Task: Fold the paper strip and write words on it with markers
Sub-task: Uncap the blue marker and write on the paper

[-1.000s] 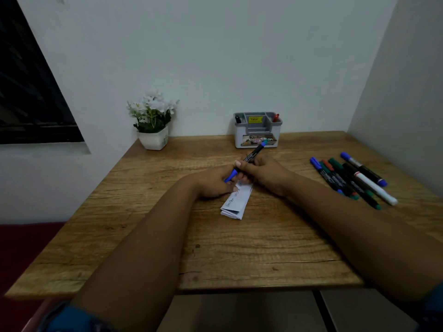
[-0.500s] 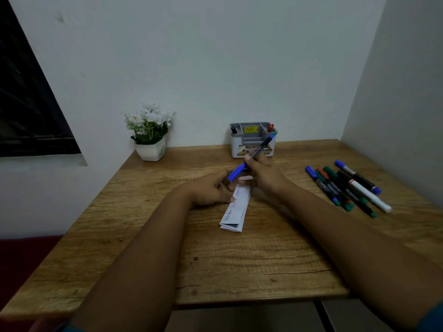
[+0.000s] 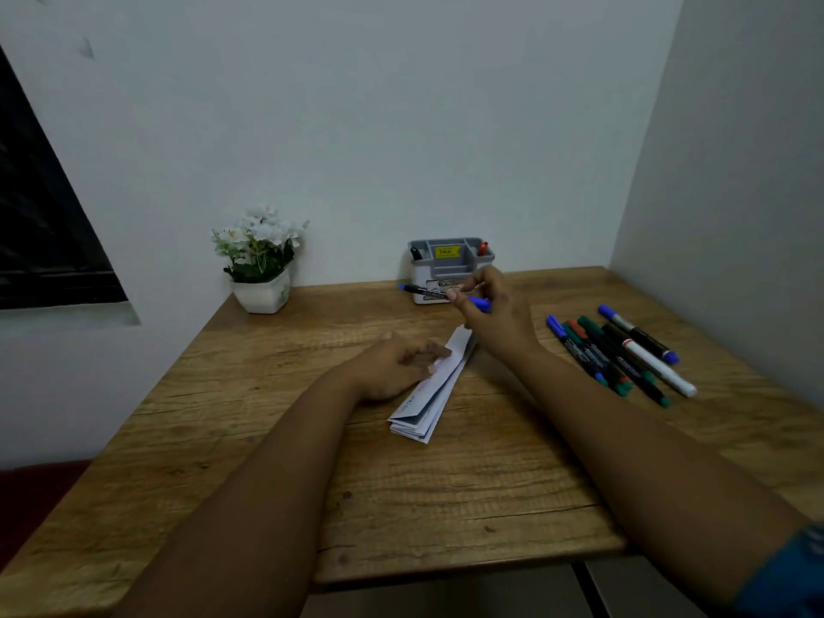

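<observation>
Head cam: right hand (image 3: 497, 318) pinches a blue marker (image 3: 439, 293), held sideways above the wooden desk (image 3: 446, 506). Left hand (image 3: 392, 365) rests with loose fingers on the folded paper strip (image 3: 430, 401), mid-desk. Spare markers (image 3: 624, 354) lie to the right.

Blue-capped black marker (image 3: 439, 293) in the right grip (image 3: 492, 314); white paper strip (image 3: 434, 390) below it; brown wood-grain worktop (image 3: 267, 439); grey-and-white organiser (image 3: 450, 260) behind.

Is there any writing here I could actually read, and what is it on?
None reads clearly.
Yellow label in the grey organizer: dark print, too blurred.
Organizer's front sticker: hidden behind the blue marker.
Folded paper strip: faint handwriting, too small.
Markers on the table: barrel print unreadable.
</observation>
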